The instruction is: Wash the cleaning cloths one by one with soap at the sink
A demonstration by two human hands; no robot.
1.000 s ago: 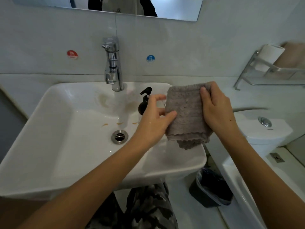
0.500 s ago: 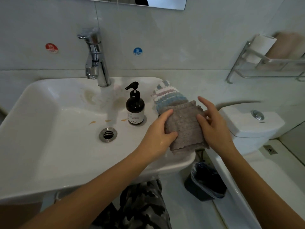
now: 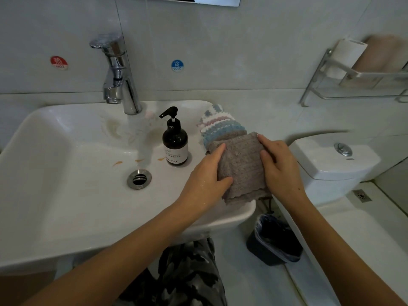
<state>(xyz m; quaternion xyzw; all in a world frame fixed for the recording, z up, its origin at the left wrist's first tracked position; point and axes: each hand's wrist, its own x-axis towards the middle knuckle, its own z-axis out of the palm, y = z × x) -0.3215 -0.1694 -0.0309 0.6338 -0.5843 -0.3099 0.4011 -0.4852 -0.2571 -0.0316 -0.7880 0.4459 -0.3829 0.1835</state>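
A folded grey cleaning cloth [image 3: 240,166] lies on the right rim of the white sink [image 3: 66,173], on top of a stack of folded cloths [image 3: 218,124] in blue, pink and white. My left hand [image 3: 207,180] presses its left edge, thumb on top. My right hand [image 3: 280,166] lies flat on its right edge. A dark soap pump bottle [image 3: 175,142] stands in the basin just left of the stack. The chrome tap [image 3: 117,74] rises at the back of the basin; no water stream shows.
The drain [image 3: 139,178] sits mid-basin with orange stains near it. A toilet tank [image 3: 333,157] stands to the right, a lined bin [image 3: 276,239] on the floor below the sink corner. A metal wall shelf [image 3: 353,74] holds a paper roll.
The grey cloth was held up in the air between both hands; it has come down onto the cloth stack on the sink rim, and both hands now rest on it.
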